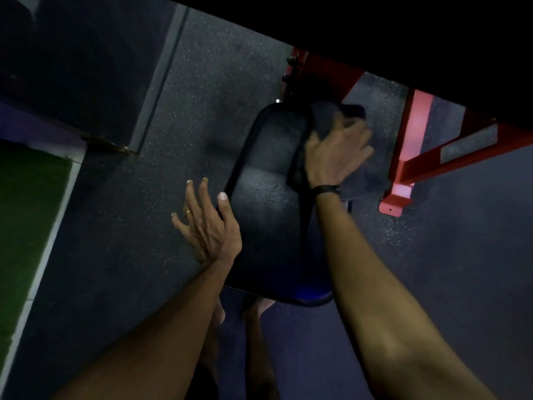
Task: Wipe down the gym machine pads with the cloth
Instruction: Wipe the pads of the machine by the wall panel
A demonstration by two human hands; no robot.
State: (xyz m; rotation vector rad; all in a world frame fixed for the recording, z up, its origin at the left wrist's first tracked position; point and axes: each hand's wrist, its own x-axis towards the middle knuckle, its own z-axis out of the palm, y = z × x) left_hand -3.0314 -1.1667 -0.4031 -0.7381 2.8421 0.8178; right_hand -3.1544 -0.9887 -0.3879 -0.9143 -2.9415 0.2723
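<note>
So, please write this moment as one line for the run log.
left hand: open, thumb on pad edge | right hand: presses dark cloth on pad's far right side | phase: wiping
</note>
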